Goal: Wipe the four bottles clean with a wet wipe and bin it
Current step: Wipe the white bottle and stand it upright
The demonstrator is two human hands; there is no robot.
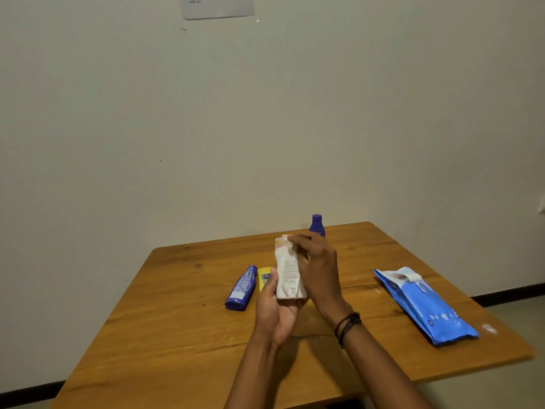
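Over the middle of the table, the white bottle is held upright, with the left hand curled round its base and the right hand pinching a wet wipe against its top. Just left, a blue bottle lies on its side beside a yellow bottle half hidden by the left hand, and a navy bottle stands near the far edge. A wipes pack lies toward the right edge.

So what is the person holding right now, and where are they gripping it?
The left hand grips the white bottle by its lower end; the right hand pinches a wet wipe against the bottle's top.
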